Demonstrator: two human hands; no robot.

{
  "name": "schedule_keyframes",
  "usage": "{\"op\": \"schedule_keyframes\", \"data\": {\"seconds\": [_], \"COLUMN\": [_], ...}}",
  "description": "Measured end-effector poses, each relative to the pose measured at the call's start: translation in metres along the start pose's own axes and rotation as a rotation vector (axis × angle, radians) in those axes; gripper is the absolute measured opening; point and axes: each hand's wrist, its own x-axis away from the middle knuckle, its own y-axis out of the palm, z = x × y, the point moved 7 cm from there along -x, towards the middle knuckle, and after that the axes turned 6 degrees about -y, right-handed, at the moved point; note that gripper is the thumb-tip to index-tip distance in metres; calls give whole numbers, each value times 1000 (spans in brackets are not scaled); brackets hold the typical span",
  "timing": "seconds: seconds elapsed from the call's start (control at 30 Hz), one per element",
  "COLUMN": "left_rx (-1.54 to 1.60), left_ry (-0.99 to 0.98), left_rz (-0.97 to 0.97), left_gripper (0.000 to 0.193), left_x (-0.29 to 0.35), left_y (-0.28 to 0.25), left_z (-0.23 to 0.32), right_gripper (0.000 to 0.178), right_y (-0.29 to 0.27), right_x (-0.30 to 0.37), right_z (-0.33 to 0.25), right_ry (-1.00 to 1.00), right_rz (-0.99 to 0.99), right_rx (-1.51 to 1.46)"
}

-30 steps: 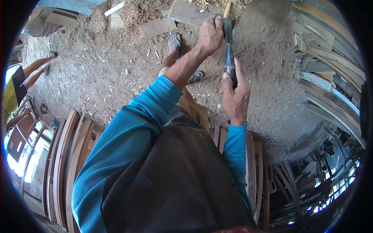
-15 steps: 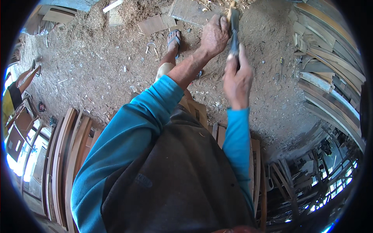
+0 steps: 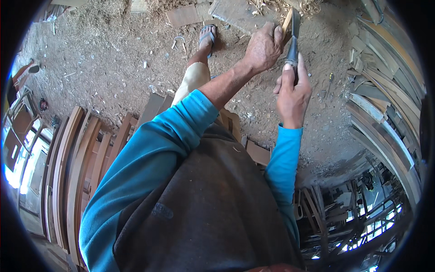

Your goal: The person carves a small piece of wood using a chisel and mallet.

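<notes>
Near the top of the view, my left hand (image 3: 264,47) is closed around a short, pale piece of wood (image 3: 287,21) that stands tilted. My right hand (image 3: 293,97) grips the handle of a chopping knife (image 3: 296,23), which has a dark metal socket below its blade. The blade lies right alongside the wood, on its right; whether they touch I cannot tell. The lower end of the wood is hidden by my left hand. Curled wood shavings (image 3: 310,6) lie just beyond the tip.
A wide board (image 3: 233,14) lies on the dusty ground ahead, beside flat scraps (image 3: 182,16). My sandalled foot (image 3: 207,36) is left of my hands. Stacked planks (image 3: 385,118) line the right side, with more timber (image 3: 68,167) at lower left. Another person's leg (image 3: 22,72) shows at far left.
Both hands, with the wood and the knife, now appear farther right and slightly lower as the whole view has shifted. The person at far left is now less in view.
</notes>
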Motion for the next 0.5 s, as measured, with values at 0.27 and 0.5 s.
{"op": "schedule_keyframes", "data": {"seconds": [0.27,0.5], "left_rx": [-23,-51], "left_ry": [-61,31], "left_rz": [-30,10], "left_gripper": [40,36], "left_x": [-3,-5], "left_y": [2,-5], "left_z": [1,12], "right_gripper": [55,54], "right_y": [-11,-13], "right_x": [39,34], "right_z": [19,2], "right_ry": [-5,27], "right_rz": [-5,-57], "right_rx": [87,99]}}
